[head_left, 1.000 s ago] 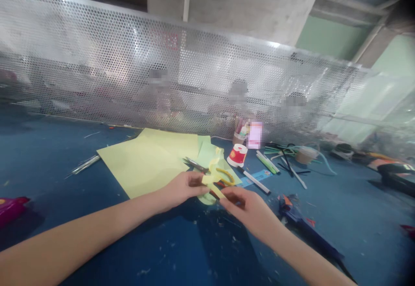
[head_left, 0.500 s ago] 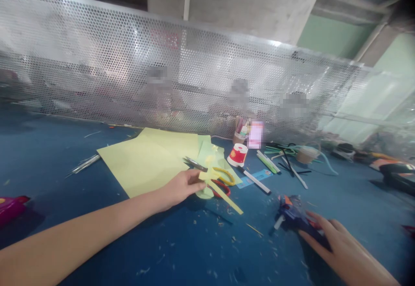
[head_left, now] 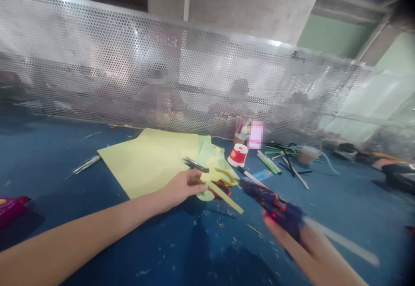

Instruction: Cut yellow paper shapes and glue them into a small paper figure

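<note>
Between the thumb and fingers of my left hand (head_left: 184, 186) is a yellow paper strip (head_left: 227, 196), slanting down to the right. A pale green paper piece (head_left: 205, 194) shows just under it. Scissors (head_left: 228, 176) with yellow and red handles lie partly hidden behind the strip. My right hand (head_left: 301, 243) is wrapped round a dark blue glue gun (head_left: 275, 204). Its nozzle points left towards the strip, apart from it, and a red light glows on its body. A white glue stick (head_left: 343, 240) juts from the rear. The right fingers are blurred by motion.
Large yellow paper sheets (head_left: 152, 160) cover the middle of the blue table (head_left: 136, 251). Behind stand a red paper cup (head_left: 238, 155) and a phone (head_left: 256, 135). Markers (head_left: 269, 163) and pipe cleaners (head_left: 288, 150) lie right. A perforated metal screen (head_left: 113, 70) borders the far edge, people behind.
My right hand has picked the glue gun up from the table and swung its nozzle left towards the paper strip. The left hand has barely moved.
</note>
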`<state>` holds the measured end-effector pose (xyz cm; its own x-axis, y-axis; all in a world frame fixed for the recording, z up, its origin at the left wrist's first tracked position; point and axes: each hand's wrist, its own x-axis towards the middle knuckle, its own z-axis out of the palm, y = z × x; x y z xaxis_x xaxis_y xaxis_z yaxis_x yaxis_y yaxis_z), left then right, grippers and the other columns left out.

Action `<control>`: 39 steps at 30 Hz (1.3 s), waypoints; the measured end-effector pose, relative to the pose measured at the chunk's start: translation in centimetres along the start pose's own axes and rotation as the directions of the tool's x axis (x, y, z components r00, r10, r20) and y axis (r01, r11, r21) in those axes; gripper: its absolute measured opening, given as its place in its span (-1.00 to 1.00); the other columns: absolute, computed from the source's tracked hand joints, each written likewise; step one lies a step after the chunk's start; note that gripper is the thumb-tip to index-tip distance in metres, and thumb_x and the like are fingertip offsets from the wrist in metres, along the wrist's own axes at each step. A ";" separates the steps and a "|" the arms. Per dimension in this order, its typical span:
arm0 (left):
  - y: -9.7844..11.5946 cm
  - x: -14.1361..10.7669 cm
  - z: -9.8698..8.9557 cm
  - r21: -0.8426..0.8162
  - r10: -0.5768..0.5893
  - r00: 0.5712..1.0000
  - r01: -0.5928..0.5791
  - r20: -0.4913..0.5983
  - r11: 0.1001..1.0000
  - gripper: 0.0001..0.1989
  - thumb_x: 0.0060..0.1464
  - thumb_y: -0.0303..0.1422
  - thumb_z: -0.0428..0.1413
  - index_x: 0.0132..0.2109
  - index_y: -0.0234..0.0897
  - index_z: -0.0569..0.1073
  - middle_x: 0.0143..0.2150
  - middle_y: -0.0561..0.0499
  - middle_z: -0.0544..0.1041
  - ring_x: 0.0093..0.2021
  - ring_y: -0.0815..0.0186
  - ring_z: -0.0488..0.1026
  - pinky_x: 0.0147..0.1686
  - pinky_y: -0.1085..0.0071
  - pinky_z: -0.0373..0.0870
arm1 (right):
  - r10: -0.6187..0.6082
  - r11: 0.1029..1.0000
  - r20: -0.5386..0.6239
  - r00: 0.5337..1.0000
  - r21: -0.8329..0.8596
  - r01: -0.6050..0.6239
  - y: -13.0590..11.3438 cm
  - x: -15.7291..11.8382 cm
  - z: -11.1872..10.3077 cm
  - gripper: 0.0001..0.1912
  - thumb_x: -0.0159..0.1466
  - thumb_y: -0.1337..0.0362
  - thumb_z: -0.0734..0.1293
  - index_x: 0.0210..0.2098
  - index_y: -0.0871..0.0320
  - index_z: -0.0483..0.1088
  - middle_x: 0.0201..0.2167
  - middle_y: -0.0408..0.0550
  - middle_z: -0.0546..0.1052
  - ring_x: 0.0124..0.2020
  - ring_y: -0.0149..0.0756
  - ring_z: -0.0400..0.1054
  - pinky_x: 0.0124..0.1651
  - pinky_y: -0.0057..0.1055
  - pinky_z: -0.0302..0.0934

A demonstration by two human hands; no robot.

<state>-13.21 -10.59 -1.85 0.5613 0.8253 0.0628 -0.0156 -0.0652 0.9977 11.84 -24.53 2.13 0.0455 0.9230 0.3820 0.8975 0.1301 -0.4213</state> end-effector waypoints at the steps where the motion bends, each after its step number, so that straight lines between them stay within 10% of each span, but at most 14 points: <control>1: 0.0 0.0 0.0 -0.008 -0.001 1.000 0.001 0.002 1.000 -0.65 -0.06 -0.31 0.20 -0.09 -0.34 0.45 -0.15 -0.14 0.56 -0.13 0.17 0.47 -0.09 0.25 0.31 | 0.008 0.998 0.110 0.994 0.066 -0.016 -1.1 0.1 0.3 -0.55 0.21 -0.09 0.12 -0.23 0.07 0.44 -0.28 -0.02 0.57 -0.29 -0.20 0.46 -0.27 -0.40 0.37; 12: 0.0 0.0 0.0 -0.043 0.016 1.000 -0.016 0.012 0.999 -0.71 -0.04 -0.34 0.17 -0.13 -0.34 0.45 -0.13 -0.12 0.54 -0.09 0.16 0.45 -0.07 0.28 0.29 | 0.078 0.967 0.420 0.904 0.188 -0.171 -4.7 2.1 1.9 -0.57 0.27 -0.03 0.01 -0.54 0.10 0.21 -0.69 -0.14 0.40 -0.58 -0.32 0.37 -0.40 -0.43 0.26; 39: -0.1 0.0 -0.1 -0.123 0.015 0.998 -0.007 0.069 0.992 -0.65 0.00 -0.35 0.17 -0.02 -0.30 0.45 -0.10 -0.11 0.55 -0.07 0.19 0.46 0.02 0.21 0.24 | 0.011 0.978 0.348 0.937 0.190 -0.082 -5.4 2.2 2.0 -0.60 0.28 0.04 0.05 -0.24 0.19 0.36 -0.75 -0.21 0.31 -0.63 -0.28 0.38 -0.54 -0.45 0.26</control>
<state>-13.26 -10.55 -1.91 0.6164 0.7837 0.0761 -0.1207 -0.0015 0.9927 6.23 -22.50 3.55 -0.1003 0.9927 0.0670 0.7914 0.1204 -0.5993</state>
